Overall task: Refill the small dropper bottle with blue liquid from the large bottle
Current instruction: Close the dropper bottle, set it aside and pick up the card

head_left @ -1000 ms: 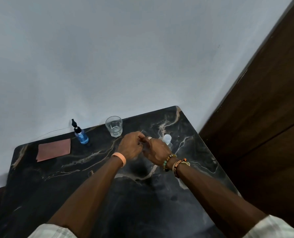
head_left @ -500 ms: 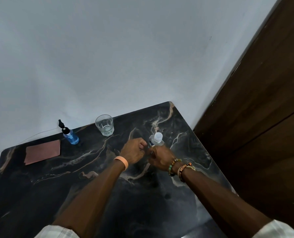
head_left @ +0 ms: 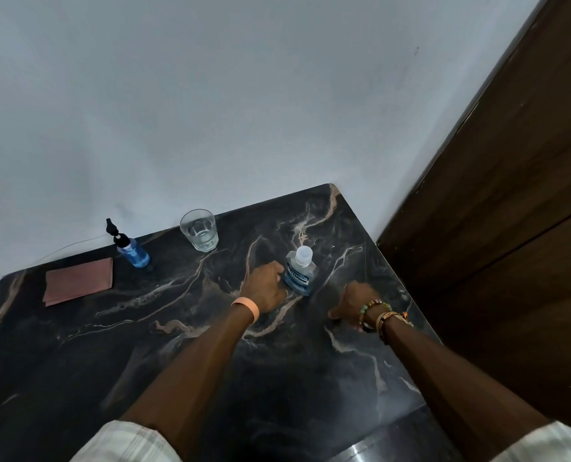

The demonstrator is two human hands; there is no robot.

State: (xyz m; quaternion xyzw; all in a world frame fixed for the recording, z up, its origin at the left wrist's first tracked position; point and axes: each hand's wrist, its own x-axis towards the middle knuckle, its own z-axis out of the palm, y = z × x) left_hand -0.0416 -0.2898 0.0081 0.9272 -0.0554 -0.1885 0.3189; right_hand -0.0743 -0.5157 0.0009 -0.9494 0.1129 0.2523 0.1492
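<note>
Both forearms reached forward from checked sleeves over the dark marbled table (head_left: 164,355). The left hand (head_left: 265,288), with a peach wristband (head_left: 247,307), lay back-up against the lower left side of the large bottle (head_left: 299,275). Its fingers were curled onto the bottle in what looked like a hold, though the fingertips were hidden. The bottle stood upright near the table's right edge, its white cap (head_left: 303,255) on and blue liquid showing behind the label. The right hand (head_left: 353,301), with beaded bracelets (head_left: 377,311) at the wrist, rested knuckles-up on the table just to the right of the bottle and apart from it. Its fingers were tucked under, and I could not tell whether they held anything. The small dropper bottle (head_left: 133,253) stood upright well to the left by the wall, beside a glass (head_left: 199,230) and a pinkish cloth (head_left: 79,285).
</note>
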